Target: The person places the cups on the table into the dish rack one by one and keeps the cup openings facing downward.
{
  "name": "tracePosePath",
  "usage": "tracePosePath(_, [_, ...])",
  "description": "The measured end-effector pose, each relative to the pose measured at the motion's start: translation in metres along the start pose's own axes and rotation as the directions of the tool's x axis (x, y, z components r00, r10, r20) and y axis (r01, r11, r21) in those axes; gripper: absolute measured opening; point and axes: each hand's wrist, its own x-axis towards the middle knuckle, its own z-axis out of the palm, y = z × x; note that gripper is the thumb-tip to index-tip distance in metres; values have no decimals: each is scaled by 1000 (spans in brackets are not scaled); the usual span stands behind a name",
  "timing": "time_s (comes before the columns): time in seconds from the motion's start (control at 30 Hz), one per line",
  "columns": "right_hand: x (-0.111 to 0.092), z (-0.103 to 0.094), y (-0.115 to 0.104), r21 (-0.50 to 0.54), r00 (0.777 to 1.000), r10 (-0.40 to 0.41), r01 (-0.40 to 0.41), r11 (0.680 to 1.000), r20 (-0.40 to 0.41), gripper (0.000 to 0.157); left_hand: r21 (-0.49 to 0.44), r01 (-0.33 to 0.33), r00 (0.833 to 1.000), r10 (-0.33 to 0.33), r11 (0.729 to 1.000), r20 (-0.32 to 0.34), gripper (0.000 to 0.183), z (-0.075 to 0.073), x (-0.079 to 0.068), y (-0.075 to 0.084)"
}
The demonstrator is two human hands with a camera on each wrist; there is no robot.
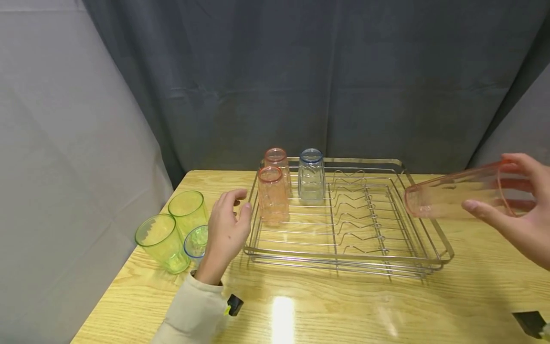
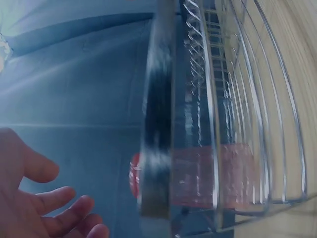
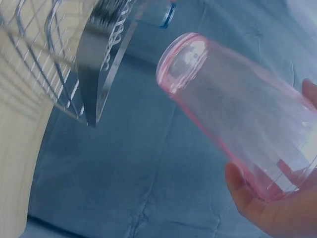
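My right hand (image 1: 528, 205) grips a clear pink drinking glass (image 1: 455, 193) near its rim, tilted sideways with its base toward the rack; the right wrist view shows thumb and fingers around the same glass (image 3: 237, 104). My left hand (image 1: 227, 231) holds nothing, fingers loosely bent, beside the left end of the wire dish rack (image 1: 348, 260). Two pink glasses, a rear one (image 1: 276, 155) and a front one (image 1: 273, 200), stand upside down in the rack, with an upside-down blue-rimmed glass (image 1: 312, 179) to their right. In the left wrist view, a pink glass (image 2: 208, 176) shows behind the rack's bars.
Left of my left hand, two green glasses, one in front (image 1: 163, 243) and one behind (image 1: 187, 210), stand upright on the wooden table (image 1: 335, 310). A blue-rimmed glass (image 1: 196, 241) beside them is partly hidden by that hand. A dark curtain (image 1: 258, 86) hangs behind the table.
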Motion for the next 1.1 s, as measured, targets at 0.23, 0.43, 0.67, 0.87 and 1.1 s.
tracePosePath(0.23, [-4,7,-9,85,993,-47,38,996,106,83,8,-64,996,64,998,63,29,1,-12,21])
tracePosePath(0.43, [-12,16,-25,137,978,-105,81,987,181,87,-21,-220,972,221,975,76,23,14,-26,39])
tracePosePath(0.67, [-23,24,-44,324,945,-208,120,939,254,88,-101,-397,911,405,912,81,25,27,-38,58])
tracePosePath(0.87, [-27,33,-61,634,893,-335,76,770,300,84,-117,-399,875,416,909,249,67,38,-44,60])
tracePosePath(1.1, [-37,38,-77,802,856,-458,91,591,240,84,-221,-496,790,542,840,286,79,35,-47,56])
